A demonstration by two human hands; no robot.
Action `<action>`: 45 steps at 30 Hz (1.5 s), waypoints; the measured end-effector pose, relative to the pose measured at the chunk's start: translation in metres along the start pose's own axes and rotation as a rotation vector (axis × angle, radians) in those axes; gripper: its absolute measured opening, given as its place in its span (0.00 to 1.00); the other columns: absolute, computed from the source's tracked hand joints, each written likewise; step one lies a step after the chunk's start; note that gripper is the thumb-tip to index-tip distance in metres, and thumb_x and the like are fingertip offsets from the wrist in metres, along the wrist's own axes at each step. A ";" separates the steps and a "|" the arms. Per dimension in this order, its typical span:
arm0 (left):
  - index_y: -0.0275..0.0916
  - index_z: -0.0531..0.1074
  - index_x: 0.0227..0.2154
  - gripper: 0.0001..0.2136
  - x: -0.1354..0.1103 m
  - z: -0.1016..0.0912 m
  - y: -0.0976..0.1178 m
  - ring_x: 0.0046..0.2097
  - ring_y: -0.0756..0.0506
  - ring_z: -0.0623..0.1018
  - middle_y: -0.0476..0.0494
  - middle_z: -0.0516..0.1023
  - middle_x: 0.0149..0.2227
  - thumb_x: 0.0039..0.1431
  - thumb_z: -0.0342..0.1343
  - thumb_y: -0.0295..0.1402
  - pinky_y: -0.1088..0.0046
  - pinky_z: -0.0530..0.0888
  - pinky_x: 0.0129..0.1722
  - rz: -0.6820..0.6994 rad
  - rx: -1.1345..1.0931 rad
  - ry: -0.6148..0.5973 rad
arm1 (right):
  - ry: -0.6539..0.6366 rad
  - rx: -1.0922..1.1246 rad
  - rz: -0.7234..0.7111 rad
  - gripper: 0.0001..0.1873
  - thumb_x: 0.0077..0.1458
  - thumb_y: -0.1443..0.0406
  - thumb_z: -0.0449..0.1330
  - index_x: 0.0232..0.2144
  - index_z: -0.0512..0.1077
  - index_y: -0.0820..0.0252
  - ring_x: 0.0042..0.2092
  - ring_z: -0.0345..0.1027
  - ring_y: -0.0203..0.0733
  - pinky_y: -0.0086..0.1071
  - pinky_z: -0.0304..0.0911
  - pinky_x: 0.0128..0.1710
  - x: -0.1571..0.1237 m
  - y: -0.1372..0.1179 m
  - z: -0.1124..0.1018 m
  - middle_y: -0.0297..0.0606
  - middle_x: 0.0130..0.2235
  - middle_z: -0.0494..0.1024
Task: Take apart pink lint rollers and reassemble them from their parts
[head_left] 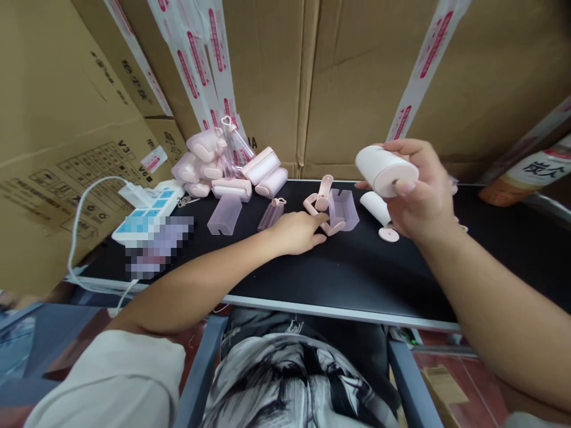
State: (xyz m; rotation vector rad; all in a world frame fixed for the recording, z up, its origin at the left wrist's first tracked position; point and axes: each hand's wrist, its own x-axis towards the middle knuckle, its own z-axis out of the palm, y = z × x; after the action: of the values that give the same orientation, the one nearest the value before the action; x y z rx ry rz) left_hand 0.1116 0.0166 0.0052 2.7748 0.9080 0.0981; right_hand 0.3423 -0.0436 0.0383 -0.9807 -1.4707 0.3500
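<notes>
My right hand [422,193] is closed around a white paper roll [384,169], held above the black tabletop [339,273]. My left hand [297,232] rests on the table with fingers reaching to a pink roller handle [322,209]; whether it grips the handle I cannot tell. Right of the handle lies a translucent lilac cover [343,208]. A second white roll [375,207] and a small round pink cap [388,234] lie below my right hand.
A heap of finished pink rollers [223,166] sits at the back left, with two more lilac covers [224,214] in front. A white power strip [149,211] with cable lies at the left edge. Taped cardboard boxes [312,77] wall in the back and left.
</notes>
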 end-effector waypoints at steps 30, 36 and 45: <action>0.38 0.79 0.39 0.11 -0.037 -0.026 0.009 0.42 0.40 0.84 0.40 0.85 0.43 0.72 0.55 0.38 0.66 0.73 0.40 0.137 0.060 0.077 | -0.248 0.297 0.114 0.36 0.54 0.36 0.68 0.57 0.72 0.46 0.60 0.76 0.58 0.49 0.77 0.55 -0.009 0.001 -0.001 0.43 0.60 0.80; 0.41 0.84 0.43 0.09 -0.037 -0.023 0.010 0.47 0.36 0.86 0.40 0.87 0.45 0.69 0.60 0.37 0.65 0.73 0.40 0.194 0.089 -0.123 | -0.996 -0.079 0.039 0.37 0.54 0.49 0.75 0.61 0.73 0.53 0.62 0.73 0.56 0.44 0.68 0.62 -0.011 -0.029 -0.016 0.45 0.64 0.77; 0.40 0.84 0.48 0.12 -0.046 -0.049 -0.020 0.39 0.44 0.84 0.44 0.88 0.42 0.64 0.64 0.35 0.71 0.73 0.40 0.232 -0.106 -0.272 | -1.212 -0.281 0.097 0.34 0.55 0.50 0.73 0.60 0.74 0.55 0.59 0.74 0.54 0.45 0.68 0.61 -0.013 -0.039 -0.012 0.44 0.62 0.77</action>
State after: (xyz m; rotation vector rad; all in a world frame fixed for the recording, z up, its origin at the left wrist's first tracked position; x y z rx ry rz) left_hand 0.0569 0.0141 0.0488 2.6957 0.4989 -0.1848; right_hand 0.3376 -0.0806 0.0599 -1.1100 -2.6125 0.9279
